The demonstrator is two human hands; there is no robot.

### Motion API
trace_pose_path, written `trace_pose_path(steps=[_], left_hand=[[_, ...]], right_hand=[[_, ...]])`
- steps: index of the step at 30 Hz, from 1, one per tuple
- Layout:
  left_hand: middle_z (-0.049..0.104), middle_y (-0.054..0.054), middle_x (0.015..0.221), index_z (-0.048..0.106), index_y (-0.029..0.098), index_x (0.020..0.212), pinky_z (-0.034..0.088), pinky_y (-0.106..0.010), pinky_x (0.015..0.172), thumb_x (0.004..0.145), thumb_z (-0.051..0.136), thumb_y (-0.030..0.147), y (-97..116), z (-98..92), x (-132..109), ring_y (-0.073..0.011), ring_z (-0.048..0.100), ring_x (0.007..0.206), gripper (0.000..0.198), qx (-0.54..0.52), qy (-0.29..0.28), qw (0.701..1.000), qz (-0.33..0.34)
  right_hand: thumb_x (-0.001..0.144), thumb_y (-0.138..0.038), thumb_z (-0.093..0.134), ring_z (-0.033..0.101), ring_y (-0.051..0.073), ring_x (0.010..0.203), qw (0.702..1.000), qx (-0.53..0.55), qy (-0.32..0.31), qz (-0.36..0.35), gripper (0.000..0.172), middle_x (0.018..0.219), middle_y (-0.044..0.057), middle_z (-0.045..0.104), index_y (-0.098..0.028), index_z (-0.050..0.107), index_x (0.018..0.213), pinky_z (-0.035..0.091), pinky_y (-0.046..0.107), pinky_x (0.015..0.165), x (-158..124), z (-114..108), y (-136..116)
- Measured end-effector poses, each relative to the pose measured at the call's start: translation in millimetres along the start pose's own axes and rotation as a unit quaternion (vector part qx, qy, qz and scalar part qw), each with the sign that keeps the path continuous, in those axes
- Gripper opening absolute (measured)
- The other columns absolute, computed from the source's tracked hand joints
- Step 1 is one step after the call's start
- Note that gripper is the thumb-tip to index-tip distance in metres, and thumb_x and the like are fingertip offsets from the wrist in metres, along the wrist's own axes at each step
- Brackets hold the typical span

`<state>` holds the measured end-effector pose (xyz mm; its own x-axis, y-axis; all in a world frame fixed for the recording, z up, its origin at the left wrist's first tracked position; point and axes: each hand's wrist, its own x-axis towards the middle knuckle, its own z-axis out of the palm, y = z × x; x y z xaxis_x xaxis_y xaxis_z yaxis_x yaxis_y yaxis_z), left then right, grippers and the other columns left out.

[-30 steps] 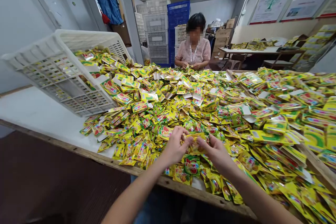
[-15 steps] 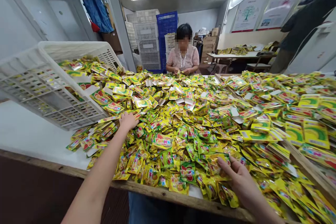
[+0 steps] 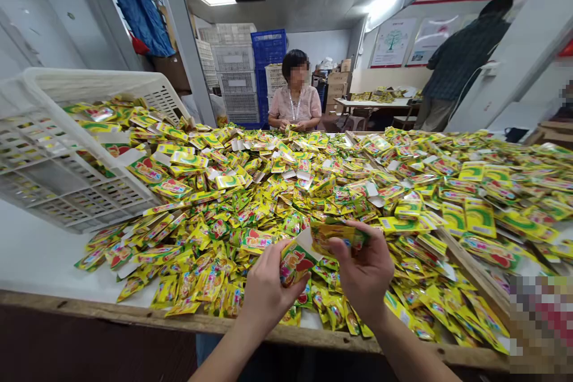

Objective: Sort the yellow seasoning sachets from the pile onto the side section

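A huge heap of small yellow-green foil sachets (image 3: 268, 191) covers the table in front of me. My left hand (image 3: 271, 289) is raised above the near edge of the heap, pinching a green and red printed sachet (image 3: 295, 264). My right hand (image 3: 364, 262) grips a yellow sachet (image 3: 336, 236) a little higher up. A white paper edge (image 3: 305, 243) shows between the two sachets. Whether they are joined is hidden. Both hands hover close together, just over the loose sachets.
A white plastic crate (image 3: 58, 155) lies tilted on the heap at left, over a white tabletop (image 3: 31, 250) with a wooden edge (image 3: 134, 313). A wooden board (image 3: 474, 274) crosses the pile at right. Across the table, a seated co-worker (image 3: 295, 95) handles sachets. Another person (image 3: 463, 59) stands at back right.
My hands were together, then spread apart onto the heap, and now are back together lifting sachets. The view has swung left, bringing the standing person fully into sight.
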<state>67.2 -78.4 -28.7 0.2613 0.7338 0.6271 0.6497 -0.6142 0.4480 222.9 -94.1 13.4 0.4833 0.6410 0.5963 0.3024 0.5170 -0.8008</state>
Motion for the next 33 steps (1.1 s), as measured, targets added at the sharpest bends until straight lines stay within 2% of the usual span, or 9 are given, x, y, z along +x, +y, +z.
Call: trace_pose_path(steps=[3,5,8,12,16,21,26,29,33], left_hand=[[0.064,-0.008,0.097,0.044,0.02,0.116,0.054,-0.032,0.073,0.081,0.06,0.04,4,-0.9,1,-0.0224,0.065,0.088,0.043,0.006,0.042,0.999,0.017],[0.064,-0.008,0.096,0.044,0.019,0.116,0.054,-0.032,0.074,0.082,0.06,0.038,3,-1.7,2,-0.0223,0.065,0.088,0.043,0.015,0.05,0.998,0.029],[0.063,-0.008,0.097,0.044,0.019,0.118,0.054,-0.032,0.075,0.081,0.061,0.037,1,-0.9,0,-0.0216,0.064,0.088,0.045,0.009,0.042,0.998,0.045],[0.063,-0.008,0.098,0.045,0.019,0.118,0.054,-0.031,0.076,0.082,0.06,0.037,1,1.2,-5,-0.0212,0.064,0.089,0.043,-0.01,0.062,0.997,0.046],[0.063,-0.009,0.098,0.045,0.018,0.116,0.054,-0.031,0.074,0.082,0.061,0.039,0,0.8,-5,-0.0212,0.064,0.089,0.043,-0.016,0.065,0.997,0.037],[0.065,-0.009,0.098,0.045,0.019,0.118,0.054,-0.032,0.076,0.086,0.056,0.038,-2,-2.5,-4,-0.0216,0.064,0.088,0.039,0.026,0.053,0.994,0.094],[0.066,-0.009,0.098,0.045,0.018,0.12,0.055,-0.033,0.075,0.087,0.053,0.036,-1,-3.4,-5,-0.022,0.065,0.088,0.038,0.036,0.064,0.993,0.095],[0.067,-0.01,0.099,0.046,0.019,0.12,0.055,-0.032,0.075,0.085,0.055,0.034,-3,-3.7,-4,-0.0223,0.066,0.089,0.039,0.015,0.042,0.994,0.103],[0.068,-0.007,0.098,0.05,0.021,0.114,0.057,-0.03,0.071,0.077,0.062,0.034,-4,-1.2,-5,-0.0213,0.067,0.086,0.041,-0.05,0.004,0.996,0.077]], right_hand=[[0.074,-0.031,0.069,0.064,0.017,0.067,0.986,-0.096,-0.116,-0.064,0.015,0.078,0.004,0.07,-0.023,0.064,0.086,0.052,0.028,0.063,7,-4,-8],[0.074,-0.033,0.069,0.06,0.015,0.057,0.97,-0.127,-0.203,-0.038,0.014,0.07,0.002,0.069,-0.022,0.066,0.082,0.048,0.026,0.054,14,-10,-13],[0.072,-0.039,0.07,0.051,0.012,0.047,0.95,-0.124,-0.283,0.044,0.021,0.057,-0.001,0.063,-0.02,0.068,0.082,0.04,0.023,0.044,25,-18,-17],[0.073,-0.041,0.069,0.05,0.012,0.049,0.942,-0.105,-0.308,0.087,0.024,0.058,0.0,0.061,-0.019,0.071,0.083,0.039,0.022,0.045,29,-19,-19],[0.077,-0.037,0.064,0.052,0.013,0.058,0.933,-0.128,-0.334,0.032,0.02,0.068,0.002,0.06,-0.02,0.073,0.079,0.041,0.024,0.051,31,-18,-22],[0.075,-0.028,0.066,0.049,0.012,0.058,0.898,-0.169,-0.407,-0.017,0.01,0.065,0.0,0.054,-0.023,0.074,0.078,0.038,0.023,0.052,41,-18,-26],[0.071,-0.026,0.069,0.056,0.014,0.067,0.903,-0.093,-0.418,0.043,0.01,0.073,0.001,0.062,-0.02,0.07,0.079,0.045,0.025,0.061,43,-11,-23],[0.072,-0.03,0.069,0.059,0.015,0.067,0.918,-0.033,-0.383,0.096,0.014,0.073,0.001,0.063,-0.019,0.067,0.08,0.048,0.027,0.062,37,-8,-15],[0.073,-0.027,0.071,0.058,0.017,0.071,0.946,-0.128,-0.297,-0.023,0.01,0.075,0.002,0.06,-0.02,0.068,0.078,0.048,0.029,0.066,24,-4,-4]])
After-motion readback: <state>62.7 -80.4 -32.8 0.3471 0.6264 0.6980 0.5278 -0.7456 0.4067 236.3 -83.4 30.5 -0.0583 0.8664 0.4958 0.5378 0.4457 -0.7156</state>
